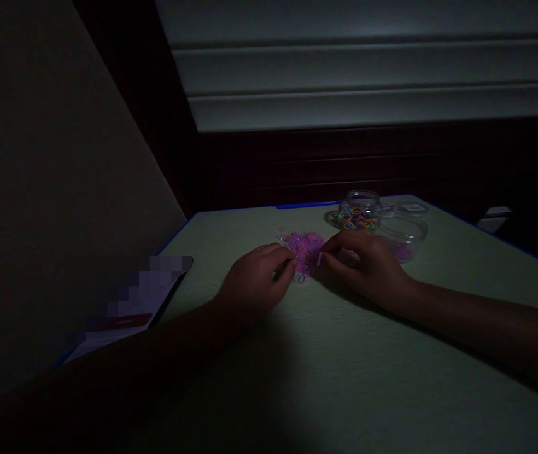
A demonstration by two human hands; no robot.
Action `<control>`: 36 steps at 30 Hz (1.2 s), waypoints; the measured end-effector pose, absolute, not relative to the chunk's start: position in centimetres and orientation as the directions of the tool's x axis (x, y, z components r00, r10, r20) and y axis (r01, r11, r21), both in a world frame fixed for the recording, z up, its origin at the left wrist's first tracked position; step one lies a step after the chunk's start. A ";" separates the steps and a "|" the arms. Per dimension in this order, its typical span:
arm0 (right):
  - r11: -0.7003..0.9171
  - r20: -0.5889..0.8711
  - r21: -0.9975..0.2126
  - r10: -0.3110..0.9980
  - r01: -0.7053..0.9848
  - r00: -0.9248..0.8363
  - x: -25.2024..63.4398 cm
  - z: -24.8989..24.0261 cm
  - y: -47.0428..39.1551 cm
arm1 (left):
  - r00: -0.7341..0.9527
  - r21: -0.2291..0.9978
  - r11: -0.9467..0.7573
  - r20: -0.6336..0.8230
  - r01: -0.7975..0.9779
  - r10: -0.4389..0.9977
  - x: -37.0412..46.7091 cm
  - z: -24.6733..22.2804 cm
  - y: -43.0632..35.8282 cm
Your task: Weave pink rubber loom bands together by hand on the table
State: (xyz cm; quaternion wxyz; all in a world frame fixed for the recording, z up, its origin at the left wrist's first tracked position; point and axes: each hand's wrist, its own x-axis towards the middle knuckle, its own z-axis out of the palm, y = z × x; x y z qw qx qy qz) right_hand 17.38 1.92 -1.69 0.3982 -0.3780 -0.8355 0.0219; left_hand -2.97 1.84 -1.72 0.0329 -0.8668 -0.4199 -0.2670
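Note:
A loose heap of small pink and purple rubber bands [305, 247] lies on the pale green table, between my two hands. My right hand [373, 265] is at the heap's right side, thumb and forefinger pinched on a small pink rubber band [320, 258]. At the near left edge of the heap is my left hand [258, 276], its thumb and forefinger brought together. Whatever those left fingertips hold, if anything, is too small and dark to make out.
Behind my right hand stand a clear jar [359, 197] of colourful bands and an open clear jar [420, 234] with pink pieces inside. A clear lid [413, 208] lies behind them. A dark-edged flat item [124, 323] lies at the table's left edge, partly blurred out.

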 end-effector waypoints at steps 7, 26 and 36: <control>0.715 0.669 -0.381 0.651 0.586 -0.358 17.3 -1.6 1.7 | 0.549 0.146 -0.717 0.547 0.681 0.632 -2.7 -1.7 1.5; 0.761 0.643 -0.249 0.592 0.599 -0.485 17.3 -1.5 1.0 | 0.620 0.075 -0.784 0.568 0.616 0.541 -2.2 -1.6 1.3; 0.756 0.670 -0.321 0.607 0.571 -0.427 17.2 -1.6 1.0 | 0.558 0.099 -0.727 0.574 0.680 0.600 -2.5 -1.8 1.6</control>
